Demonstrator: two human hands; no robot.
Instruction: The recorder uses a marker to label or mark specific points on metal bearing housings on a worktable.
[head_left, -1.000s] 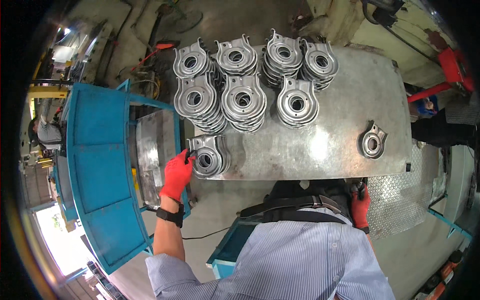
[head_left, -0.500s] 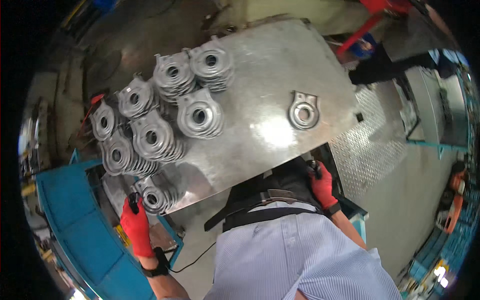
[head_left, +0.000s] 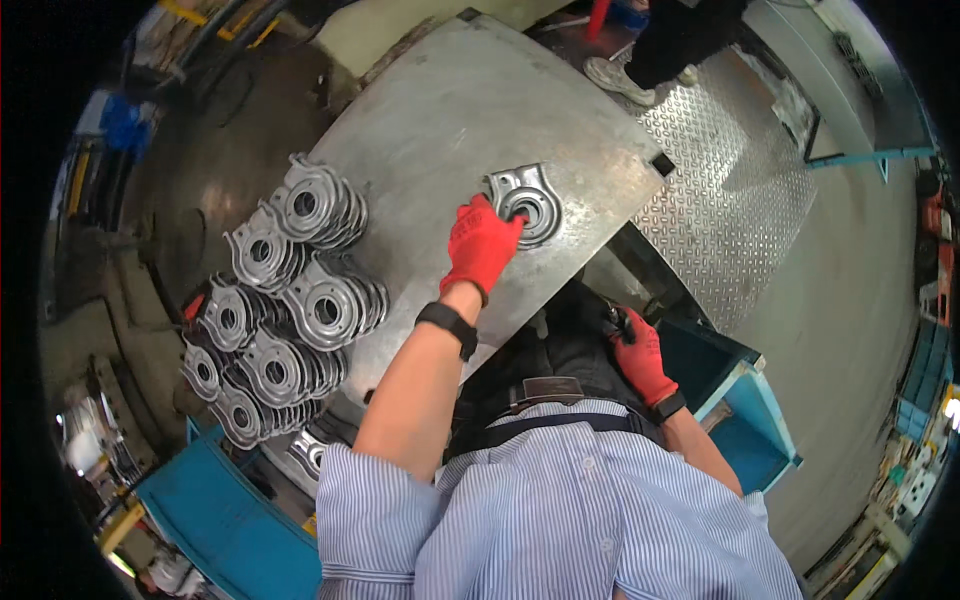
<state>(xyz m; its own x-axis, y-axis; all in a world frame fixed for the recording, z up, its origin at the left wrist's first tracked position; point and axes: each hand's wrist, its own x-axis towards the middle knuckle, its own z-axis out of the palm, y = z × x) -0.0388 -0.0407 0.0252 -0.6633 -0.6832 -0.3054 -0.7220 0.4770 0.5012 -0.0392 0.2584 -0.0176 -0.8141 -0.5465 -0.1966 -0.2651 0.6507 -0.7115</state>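
Note:
My left hand [head_left: 485, 243], in a red glove with dark fingertips, reaches across the metal table [head_left: 430, 120]. Its fingers are closed on the left side of a grey stamped metal plate [head_left: 541, 228], which has a round dished middle, a centre hole and a flat tab. One fingertip lies at the hole. The plate's outline looks doubled, so another plate may lie under it. Beyond the table's near edge, my right hand [head_left: 641, 358], gloved alike, is by my waist with curled dark fingers. What it holds, if anything, is hidden.
Several overlapping stacks of like metal plates [head_left: 326, 310] stand at the table's left. A blue cabinet [head_left: 235, 510] is at lower left, a blue bin [head_left: 755, 425] right of my right hand. A person's shoe [head_left: 620, 80] rests near tread-plate flooring [head_left: 715, 200] beyond the table's right edge.
My left hand has moved from the near-left stack to the plate on the table's right part. The view has turned, shifting the table. My right hand stays near my waist.

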